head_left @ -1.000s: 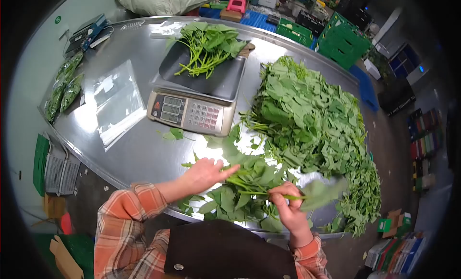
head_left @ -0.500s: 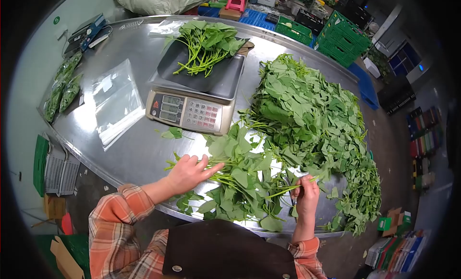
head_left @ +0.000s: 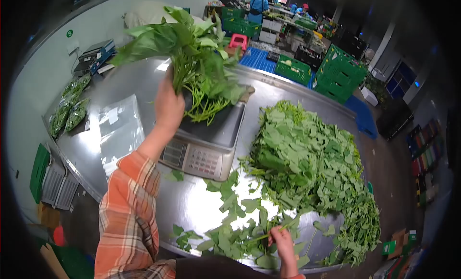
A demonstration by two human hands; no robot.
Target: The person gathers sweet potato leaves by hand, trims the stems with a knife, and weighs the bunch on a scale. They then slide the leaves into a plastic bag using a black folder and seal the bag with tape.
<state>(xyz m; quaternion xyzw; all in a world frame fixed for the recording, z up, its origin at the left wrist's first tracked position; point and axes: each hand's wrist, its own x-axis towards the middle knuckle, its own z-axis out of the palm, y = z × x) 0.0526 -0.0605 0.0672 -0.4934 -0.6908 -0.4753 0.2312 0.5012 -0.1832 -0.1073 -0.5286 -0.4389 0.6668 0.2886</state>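
Note:
My left hand (head_left: 170,108) is closed around the stems of a bunch of leafy greens (head_left: 177,43), raised over the scale's tray. Behind and below it, more greens (head_left: 209,103) lie on the dark tray of the digital scale (head_left: 201,161); the held bunch partly covers them. Near the front edge, my right hand (head_left: 282,239) pinches a single leafy stem (head_left: 259,239). Loose greens (head_left: 230,236) lie scattered beside it on the metal table (head_left: 192,202). To the right is a large heap of the same greens (head_left: 307,154).
Clear plastic bags (head_left: 122,127) lie left of the scale, with packed bags of greens (head_left: 69,106) farther left. A blue device (head_left: 98,55) stands at the back left. Green crates (head_left: 341,72) and a pink stool (head_left: 237,41) are beyond the table. A person in blue (head_left: 258,7) stands far off.
My left hand has gone from the loose greens at the front up to the scale with a bunch in its grip. My right hand still pinches a stem. The view has tilted upward.

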